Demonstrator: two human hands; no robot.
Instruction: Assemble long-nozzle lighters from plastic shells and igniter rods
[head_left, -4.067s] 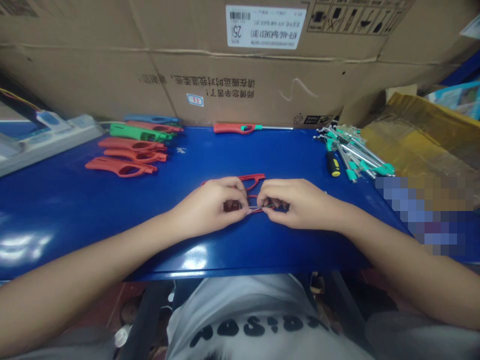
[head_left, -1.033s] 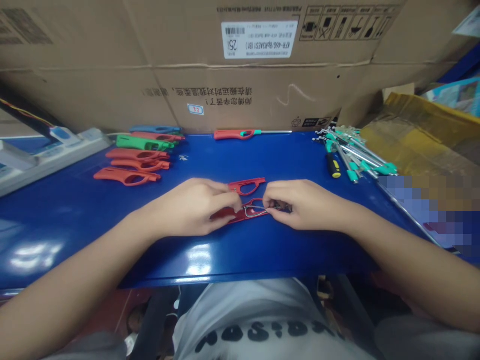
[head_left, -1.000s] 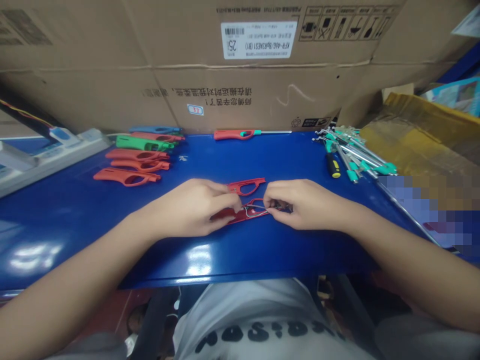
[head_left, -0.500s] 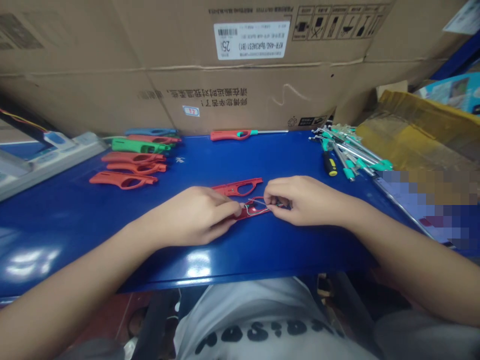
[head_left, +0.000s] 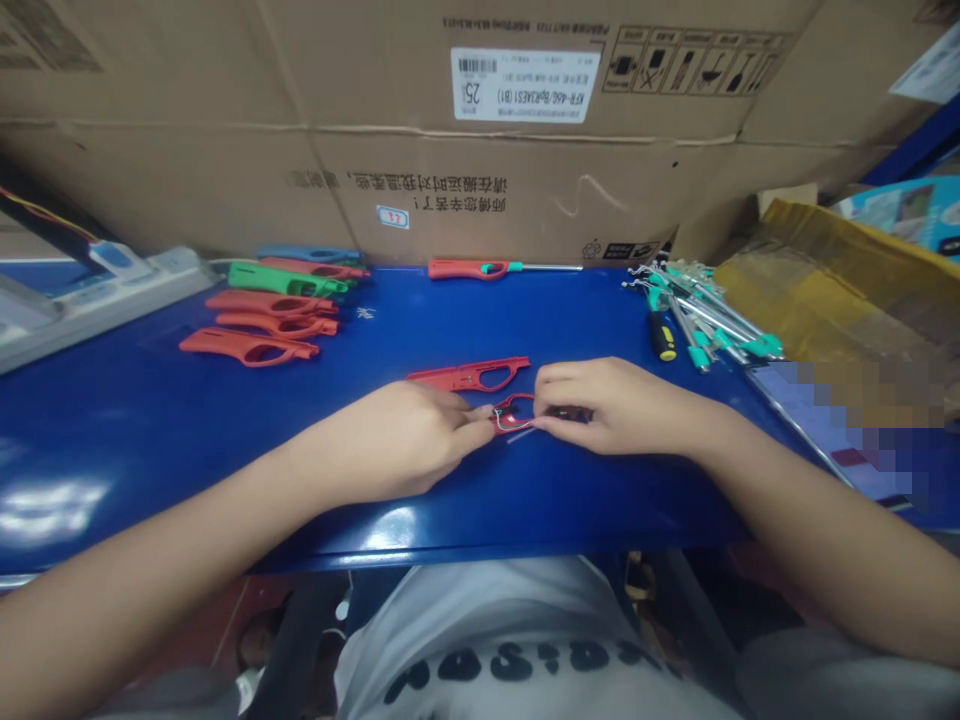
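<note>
My left hand [head_left: 412, 435] is closed on the near end of a red lighter casing half [head_left: 513, 424], which lies low over the table between both hands. Thumb and fingers of my right hand [head_left: 604, 405] pinch a thin white wire [head_left: 517, 427] at the casing's right side; that end of the casing is mostly hidden. From under the right fingertips a short clear tube [head_left: 519, 436] sticks out to the left. Just beyond, a second red casing half [head_left: 472, 376] rests with its inner side up.
Several red, green and blue lighter casings [head_left: 277, 290] lie at the left, beside a power strip [head_left: 150, 285]. A complete red lighter [head_left: 465, 269] lies at the back. On the right are metal lighter tubes [head_left: 705, 310], a screwdriver [head_left: 663, 337] and a yellow-taped box [head_left: 840, 290]. Cardboard [head_left: 337, 90] walls the back.
The clear tube end has swung from above the casing's handle loop to below it, as my right fingers turned slightly. My left hand keeps its grip. The view has shifted a little.
</note>
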